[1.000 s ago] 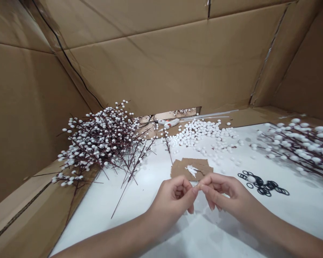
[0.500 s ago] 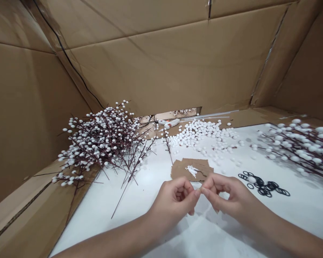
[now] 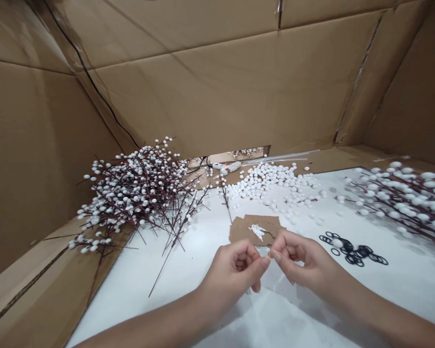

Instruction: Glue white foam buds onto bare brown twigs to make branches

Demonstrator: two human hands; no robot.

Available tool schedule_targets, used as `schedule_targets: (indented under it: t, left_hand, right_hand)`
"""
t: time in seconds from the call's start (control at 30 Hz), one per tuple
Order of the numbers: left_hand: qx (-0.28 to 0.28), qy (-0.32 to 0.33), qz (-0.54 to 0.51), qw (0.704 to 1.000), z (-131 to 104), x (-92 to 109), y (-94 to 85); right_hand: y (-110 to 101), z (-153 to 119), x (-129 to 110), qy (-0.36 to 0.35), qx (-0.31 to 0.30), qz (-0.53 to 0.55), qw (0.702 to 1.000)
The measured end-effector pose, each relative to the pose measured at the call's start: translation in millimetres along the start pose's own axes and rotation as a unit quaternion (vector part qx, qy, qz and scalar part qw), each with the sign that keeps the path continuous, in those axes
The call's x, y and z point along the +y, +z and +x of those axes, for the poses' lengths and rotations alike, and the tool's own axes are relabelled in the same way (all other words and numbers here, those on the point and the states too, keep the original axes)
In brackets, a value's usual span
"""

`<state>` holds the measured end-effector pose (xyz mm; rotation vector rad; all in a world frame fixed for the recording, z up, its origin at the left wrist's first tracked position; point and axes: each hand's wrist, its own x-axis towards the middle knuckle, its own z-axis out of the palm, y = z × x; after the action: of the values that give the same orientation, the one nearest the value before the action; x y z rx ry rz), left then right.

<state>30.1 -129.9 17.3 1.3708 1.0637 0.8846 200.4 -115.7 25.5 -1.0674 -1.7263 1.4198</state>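
My left hand [image 3: 239, 270] and my right hand [image 3: 299, 258] meet fingertip to fingertip above the white table, each closed in a pinch. Whatever sits between the fingertips is too small to name. Just beyond them lies a torn piece of cardboard [image 3: 239, 231] with a white smear of stuff [image 3: 257, 232] on it. Black rings [image 3: 351, 251] are piled to the right of my right hand, with a white ball among them. Many loose white balls [image 3: 271, 179] are spread behind the cardboard.
A big heap of dark stems with white balls [image 3: 137, 183] fills the left; more such stems [image 3: 406, 198] lie at the right. A white glue gun [image 3: 227, 167] and clear sticks [image 3: 290, 157] rest at the back, before a cardboard wall [image 3: 217, 96].
Both hands stay pinched together, with only slight movement of the right hand to the left. The view has shifted a little.
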Motion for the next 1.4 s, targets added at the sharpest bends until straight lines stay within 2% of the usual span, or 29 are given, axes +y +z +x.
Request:
schedule_targets:
  t: [0.23,0.37,0.5,0.8,1.0,1.3,1.4]
  left_hand:
    - [-0.002,0.012,-0.055,0.998,-0.3,0.2,1.0]
    - [0.039,0.007,-0.090,0.995,3.8,0.8,-0.8]
    - [0.067,-0.008,-0.087,0.994,9.3,-1.4,-3.0]
    - [0.069,-0.001,-0.086,0.994,10.0,-8.5,-4.1]
    - [0.044,0.005,-0.092,0.995,7.9,-6.7,-5.4]
    - [-0.041,0.014,-0.047,0.998,2.4,-9.2,-6.3]
    - [-0.061,0.006,-0.052,0.997,1.0,-9.3,-5.9]
  right_hand:
    - [-3.7,6.9,9.5,0.024,0.002,0.072,0.997]
    - [-5.9,11.8,14.9,0.024,0.003,0.089,0.996]
    - [-6.4,13.2,16.6,0.020,0.008,0.110,0.994]
    - [-7.1,11.0,16.0,0.024,0.005,0.105,0.994]
    - [-3.7,12.4,12.9,0.031,0.017,0.093,0.995]
    - [-5.8,9.0,11.7,0.039,0.009,0.125,0.991]
    - [-6.2,7.1,8.0,0.053,0.001,0.167,0.985]
